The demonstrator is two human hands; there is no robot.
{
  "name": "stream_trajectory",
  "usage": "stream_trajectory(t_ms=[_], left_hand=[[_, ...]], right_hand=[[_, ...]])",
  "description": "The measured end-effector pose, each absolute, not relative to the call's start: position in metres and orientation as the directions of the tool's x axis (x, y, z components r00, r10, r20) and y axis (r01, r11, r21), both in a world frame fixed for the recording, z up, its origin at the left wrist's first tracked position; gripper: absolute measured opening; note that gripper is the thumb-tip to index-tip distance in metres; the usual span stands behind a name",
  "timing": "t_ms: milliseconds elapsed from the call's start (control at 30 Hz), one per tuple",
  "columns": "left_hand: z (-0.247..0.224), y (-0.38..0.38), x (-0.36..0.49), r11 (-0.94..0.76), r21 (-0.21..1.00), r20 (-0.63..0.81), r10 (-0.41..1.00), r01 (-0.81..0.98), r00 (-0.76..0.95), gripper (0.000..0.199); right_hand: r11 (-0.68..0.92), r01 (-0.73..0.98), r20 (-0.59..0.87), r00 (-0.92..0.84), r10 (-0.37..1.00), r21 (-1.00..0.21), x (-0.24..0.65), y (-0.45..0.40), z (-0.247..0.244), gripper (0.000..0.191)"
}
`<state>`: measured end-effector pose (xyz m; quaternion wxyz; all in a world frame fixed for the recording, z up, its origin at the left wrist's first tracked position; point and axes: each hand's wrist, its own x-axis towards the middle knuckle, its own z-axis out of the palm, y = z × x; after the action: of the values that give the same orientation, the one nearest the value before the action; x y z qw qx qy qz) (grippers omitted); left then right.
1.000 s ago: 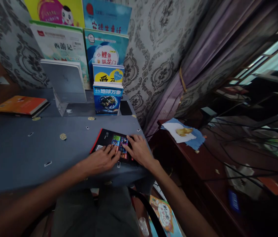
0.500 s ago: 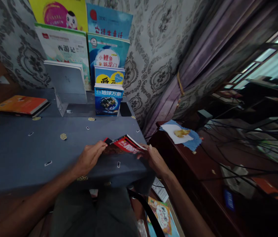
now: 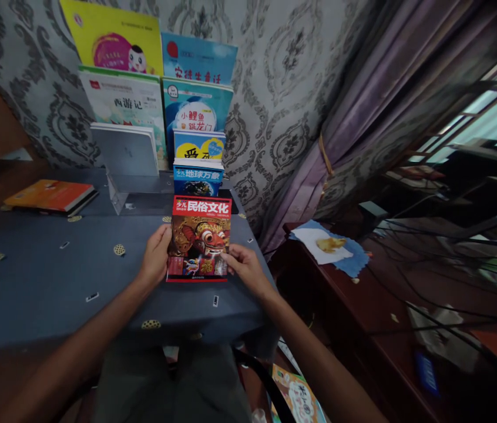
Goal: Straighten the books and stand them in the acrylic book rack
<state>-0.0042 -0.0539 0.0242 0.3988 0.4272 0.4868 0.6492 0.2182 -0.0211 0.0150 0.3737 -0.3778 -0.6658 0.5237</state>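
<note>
A red book with a mask on its cover is held upright above the table, its front towards me. My left hand grips its left edge, and my right hand pinches the lower right edge. Just behind it, a blue book with a globe stands at the front of a clear stand. More books stand in tiers on that stand, among them a white one, a teal one and a grey one.
Orange books lie at the left of the cloth-covered table. To the right, a brown desk bears a blue cloth, cables and clutter. A picture book lies low beside my legs.
The red book has been raised and turned from nearly flat to upright, so its whole cover shows. Both hands have moved with it, my right hand leftward.
</note>
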Motion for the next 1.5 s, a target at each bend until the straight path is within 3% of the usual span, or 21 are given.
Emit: stream_trajectory(t_ms=[133, 233, 333, 400, 533, 667, 767, 867, 933, 1133, 1333, 1500], left_hand=[[0.005, -0.039, -0.011, 0.027, 0.995, -0.049, 0.973, -0.101, -0.226, 0.038], [-0.004, -0.034, -0.020, 0.144, 0.985, -0.135, 0.987, 0.098, -0.091, 0.035], [-0.003, -0.033, -0.030, 0.047, 0.895, -0.051, 0.999, 0.445, -0.003, 0.031], [0.000, -0.033, -0.035, -0.067, 0.747, 0.065, 0.997, 0.662, 0.027, 0.028], [0.004, -0.025, -0.039, -0.182, 0.453, 0.237, 0.968, 0.873, 0.079, 0.022], [-0.001, -0.008, -0.039, -0.274, 0.357, 0.316, 0.935, 0.893, 0.161, 0.023], [-0.008, 0.002, -0.038, -0.315, 0.318, 0.309, 0.926, 0.894, 0.216, 0.024], [-0.015, 0.004, -0.038, -0.315, 0.281, 0.301, 0.926, 0.906, 0.229, 0.027], [-0.019, 0.004, -0.038, -0.314, 0.263, 0.311, 0.923, 0.912, 0.227, 0.029], [-0.030, 0.005, -0.041, -0.337, 0.267, 0.370, 0.901, 0.903, 0.227, 0.030], [-0.035, 0.007, -0.043, -0.335, 0.308, 0.377, 0.902, 0.891, 0.209, 0.032], [-0.033, 0.006, -0.042, -0.333, 0.300, 0.383, 0.900, 0.894, 0.207, 0.032]], right_hand=[[0.072, 0.123, 0.014, -0.416, 0.909, -0.990, 0.227, -0.010, 0.011, 0.045], [-0.001, 0.143, -0.062, -0.420, 0.905, -0.990, 0.235, -0.005, 0.003, 0.050], [-0.060, 0.191, -0.136, -0.420, 0.897, -0.980, 0.241, -0.001, -0.003, 0.051], [-0.086, 0.208, -0.167, -0.407, 0.898, -0.974, 0.243, 0.000, -0.004, 0.052], [-0.089, 0.216, -0.172, -0.401, 0.900, -0.972, 0.244, 0.000, -0.006, 0.053], [-0.054, 0.256, -0.160, -0.410, 0.898, -0.965, 0.245, 0.000, -0.009, 0.048], [0.072, 0.439, -0.116, -0.388, 0.914, -0.896, 0.249, -0.001, -0.006, 0.035], [0.274, 0.699, 0.053, -0.321, 0.946, -0.660, 0.249, -0.001, 0.007, 0.022], [0.368, 0.778, 0.161, -0.333, 0.929, -0.509, 0.240, -0.001, 0.016, 0.021], [0.731, 0.577, 0.206, -0.716, 0.667, -0.363, 0.173, 0.015, 0.016, 0.039], [0.750, 0.590, 0.116, -0.758, 0.642, -0.297, 0.136, 0.035, -0.007, 0.051], [0.757, 0.575, 0.173, -0.749, 0.640, -0.310, 0.142, 0.040, -0.014, 0.048]])
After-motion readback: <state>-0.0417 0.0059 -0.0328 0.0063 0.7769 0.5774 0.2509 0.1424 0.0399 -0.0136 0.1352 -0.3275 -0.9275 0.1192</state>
